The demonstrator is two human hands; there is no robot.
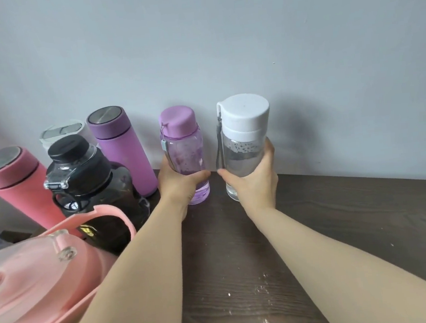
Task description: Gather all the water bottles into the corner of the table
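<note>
**Bottles on dark wood table, against pale wall**

Dark wood-grain table (343, 227) with scattered pale specks near the front; plain grey-blue wall (221, 43) behind.

1. Pink jug (36, 287), nearest, lower left. Translucent pink lid with a loop handle arching over it. Body cut off by the left and bottom frame edges; blurred at this range.

2. Two bare forearms, reaching in from the bottom edge toward the wall.

3. Black jug (89, 183), behind the pink jug. Smoky dark body, black screw cap, clear latch. Lower part hidden by the pink handle; a yellow mark on it is unreadable.

4. Pink flask (19, 185), far left, matte, with a metal-topped lid. Base hidden behind the pink jug.

5. Left hand (180, 182), curled around the lower half of the purple bottle (183, 151): thumb on the left side, fingers wrapping the front. Bottle clear lilac, lilac cap, short strap; upright, base at the tabletop, just right of the cluster.

6. Right hand (254, 178), wrapped around the middle of the white-capped bottle (244, 142): clear body, speckled print, grey strap hanging on its left side. Upright, beside the purple bottle, not touching; whether its base rests on the table cannot be told.

7. Purple flask (122, 149), matte, metal-topped lid, near the wall.

8. White bottle (60, 130), rearmost; only its lid shows above the black jug.
</note>
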